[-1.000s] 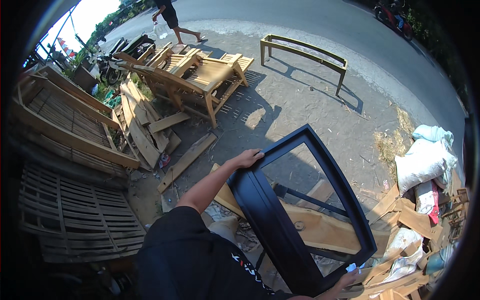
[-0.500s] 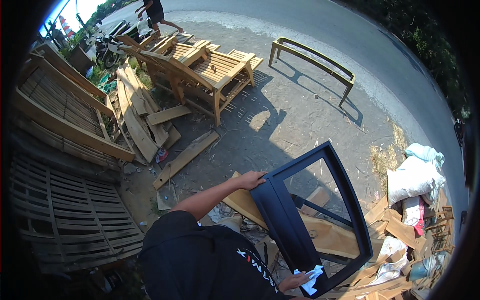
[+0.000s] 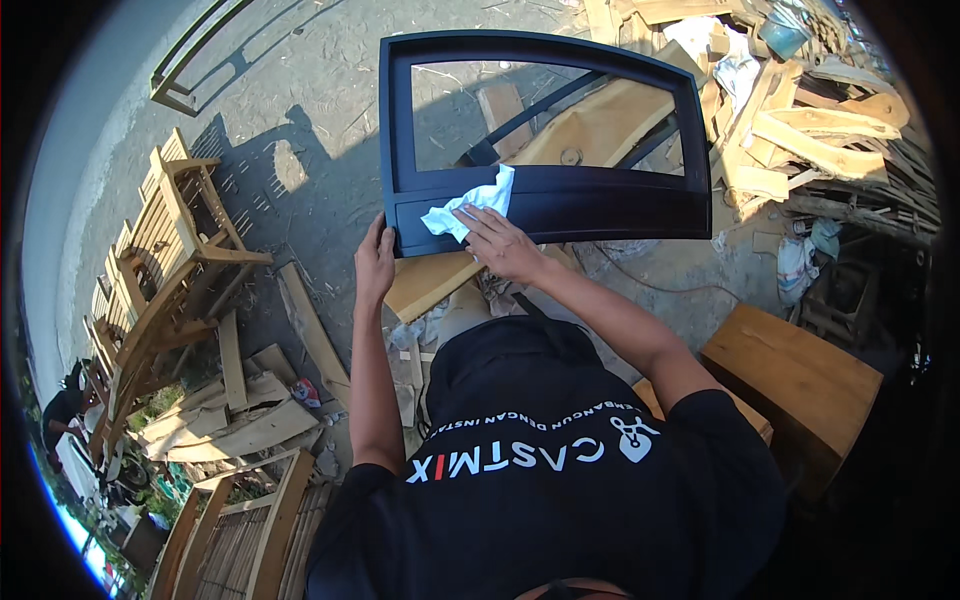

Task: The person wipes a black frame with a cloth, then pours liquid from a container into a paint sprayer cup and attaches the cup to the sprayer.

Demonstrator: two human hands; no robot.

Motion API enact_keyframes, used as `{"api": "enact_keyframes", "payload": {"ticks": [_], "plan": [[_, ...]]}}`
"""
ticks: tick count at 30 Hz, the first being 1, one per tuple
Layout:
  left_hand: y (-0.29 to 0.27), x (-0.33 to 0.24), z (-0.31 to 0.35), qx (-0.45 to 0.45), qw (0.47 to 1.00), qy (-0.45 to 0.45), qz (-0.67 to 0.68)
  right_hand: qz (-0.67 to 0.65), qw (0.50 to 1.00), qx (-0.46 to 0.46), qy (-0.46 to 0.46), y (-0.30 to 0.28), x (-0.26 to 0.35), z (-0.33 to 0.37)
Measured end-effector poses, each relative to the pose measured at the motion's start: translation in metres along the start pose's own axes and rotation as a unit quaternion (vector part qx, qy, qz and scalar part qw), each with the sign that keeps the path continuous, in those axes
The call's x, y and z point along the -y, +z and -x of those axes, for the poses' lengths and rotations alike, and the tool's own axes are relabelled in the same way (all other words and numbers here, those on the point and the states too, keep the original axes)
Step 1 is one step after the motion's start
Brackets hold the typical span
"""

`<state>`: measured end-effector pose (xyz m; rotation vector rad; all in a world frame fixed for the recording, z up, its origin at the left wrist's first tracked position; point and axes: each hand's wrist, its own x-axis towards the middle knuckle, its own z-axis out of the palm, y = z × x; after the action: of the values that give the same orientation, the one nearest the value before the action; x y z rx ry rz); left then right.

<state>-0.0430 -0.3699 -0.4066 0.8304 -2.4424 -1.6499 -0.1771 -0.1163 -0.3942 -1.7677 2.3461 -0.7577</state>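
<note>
In front of me a dark, nearly black frame [image 3: 620, 210] with a curved top edge and a large opening rests above a light wooden plank [image 3: 435, 285]. My left hand [image 3: 376, 262] grips the frame's lower left corner, with the fingers at its edge. A crumpled white cloth [image 3: 475, 203] lies against the solid lower panel, near its left end. My right hand [image 3: 503, 243] presses the cloth there with its fingers, which partly cover it. Through the opening, more of the plank and a dark bar show.
Slatted wooden chairs [image 3: 150, 250] stand at the left, with loose boards [image 3: 235, 430] near them. Scrap wood [image 3: 820, 140] is heaped at the far right. A brown wooden box [image 3: 795, 385] sits by my right arm. One person [image 3: 65, 425] is at the far left.
My view has swung round to the right. The right hand has brought the cloth from the panel's other end to near my left hand, which still holds the frame.
</note>
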Motion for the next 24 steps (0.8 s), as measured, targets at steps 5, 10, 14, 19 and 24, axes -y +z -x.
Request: {"api": "enact_keyframes", "payload": {"ticks": [5, 10, 14, 19, 24], "plan": [[-0.002, -0.019, -0.001, 0.008, 1.000, -0.023, -0.014, 0.159, 0.938, -0.141, 0.274, -0.081, -0.074, 0.147], [-0.013, -0.019, -0.010, 0.024, 0.999, 0.005, -0.033, 0.171, 0.849, -0.181, 0.466, -0.077, -0.073, 0.199], [0.009, -0.065, -0.019, -0.058, 0.980, 0.138, -0.134, -0.398, 0.663, -0.348, 0.530, -0.084, 0.017, 0.185], [0.136, -0.169, 0.065, 0.419, 0.902, 0.010, 0.106, -0.623, 0.412, -0.584, 0.318, -0.072, 0.107, 0.181], [0.240, -0.151, 0.122, 0.580, 0.694, -0.317, 0.285, -0.003, 0.757, -0.396, 0.519, -0.030, 0.179, 0.190]]}}
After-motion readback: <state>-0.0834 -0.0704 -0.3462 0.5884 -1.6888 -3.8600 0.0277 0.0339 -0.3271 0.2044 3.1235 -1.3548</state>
